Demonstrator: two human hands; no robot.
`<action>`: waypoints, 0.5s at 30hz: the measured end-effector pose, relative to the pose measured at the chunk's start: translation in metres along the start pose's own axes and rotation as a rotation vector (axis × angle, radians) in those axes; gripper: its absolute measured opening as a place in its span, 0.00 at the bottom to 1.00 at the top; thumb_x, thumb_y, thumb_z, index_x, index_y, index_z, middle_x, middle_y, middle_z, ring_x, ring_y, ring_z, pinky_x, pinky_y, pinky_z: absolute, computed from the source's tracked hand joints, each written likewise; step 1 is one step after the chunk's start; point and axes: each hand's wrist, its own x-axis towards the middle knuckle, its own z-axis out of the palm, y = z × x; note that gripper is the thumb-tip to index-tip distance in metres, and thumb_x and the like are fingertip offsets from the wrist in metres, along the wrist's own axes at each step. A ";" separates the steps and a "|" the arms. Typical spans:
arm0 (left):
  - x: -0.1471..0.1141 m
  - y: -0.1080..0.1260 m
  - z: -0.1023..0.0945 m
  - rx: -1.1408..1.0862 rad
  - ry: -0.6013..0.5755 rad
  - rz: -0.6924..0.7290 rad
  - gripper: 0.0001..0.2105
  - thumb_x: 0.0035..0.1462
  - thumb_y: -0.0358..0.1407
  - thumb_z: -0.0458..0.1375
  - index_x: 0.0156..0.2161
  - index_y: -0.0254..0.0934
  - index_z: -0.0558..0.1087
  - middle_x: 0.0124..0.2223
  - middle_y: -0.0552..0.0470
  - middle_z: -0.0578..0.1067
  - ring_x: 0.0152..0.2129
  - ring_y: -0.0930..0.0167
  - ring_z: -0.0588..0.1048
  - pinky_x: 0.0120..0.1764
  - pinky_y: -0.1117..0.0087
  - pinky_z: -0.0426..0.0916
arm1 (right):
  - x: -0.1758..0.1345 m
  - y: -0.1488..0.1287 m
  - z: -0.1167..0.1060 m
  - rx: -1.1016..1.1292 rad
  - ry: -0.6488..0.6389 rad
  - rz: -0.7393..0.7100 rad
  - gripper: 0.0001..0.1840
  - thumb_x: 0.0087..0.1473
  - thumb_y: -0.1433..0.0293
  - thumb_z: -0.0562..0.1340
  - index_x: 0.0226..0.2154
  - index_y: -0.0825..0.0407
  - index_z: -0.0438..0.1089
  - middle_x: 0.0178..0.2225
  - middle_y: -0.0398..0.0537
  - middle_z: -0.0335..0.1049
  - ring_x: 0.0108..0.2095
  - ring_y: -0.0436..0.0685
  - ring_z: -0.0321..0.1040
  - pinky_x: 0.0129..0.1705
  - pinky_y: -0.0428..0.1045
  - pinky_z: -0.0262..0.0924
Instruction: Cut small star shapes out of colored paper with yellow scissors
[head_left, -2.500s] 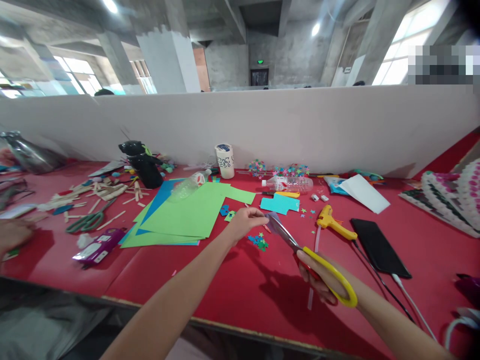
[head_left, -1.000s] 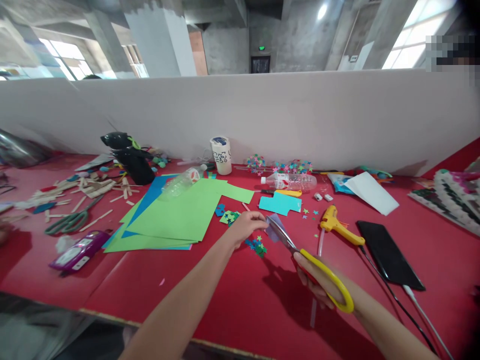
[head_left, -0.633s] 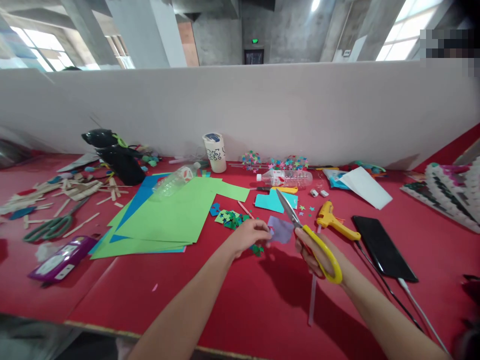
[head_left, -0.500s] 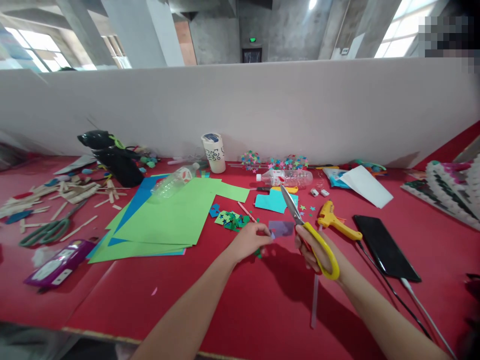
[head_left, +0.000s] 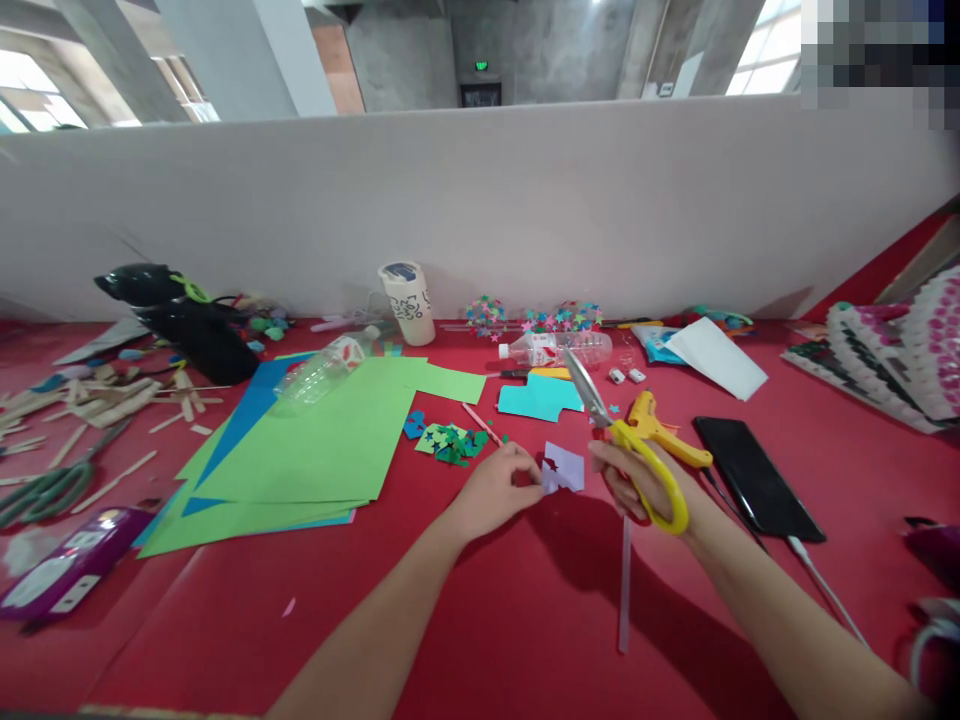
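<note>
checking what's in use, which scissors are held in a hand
The yellow scissors, in the right hand; the green scissors lie on the table at the picture's left, untouched.

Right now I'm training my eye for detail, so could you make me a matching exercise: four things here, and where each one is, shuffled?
1. yellow-handled scissors
2. cup
3. phone
4. purple paper

A. joined to a white cable
B. at the left hand
C. in the right hand
D. standing near the white partition

Pairs: 1-C, 2-D, 3-A, 4-B
</note>
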 end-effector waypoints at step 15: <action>-0.004 0.007 0.006 -0.343 -0.109 -0.184 0.05 0.43 0.33 0.57 0.28 0.33 0.71 0.22 0.56 0.64 0.20 0.77 0.60 0.24 0.76 0.54 | -0.003 0.018 0.039 -0.129 -0.035 0.004 0.06 0.43 0.72 0.55 0.19 0.50 0.58 0.05 0.28 0.49 0.05 0.43 0.50 0.10 0.39 0.50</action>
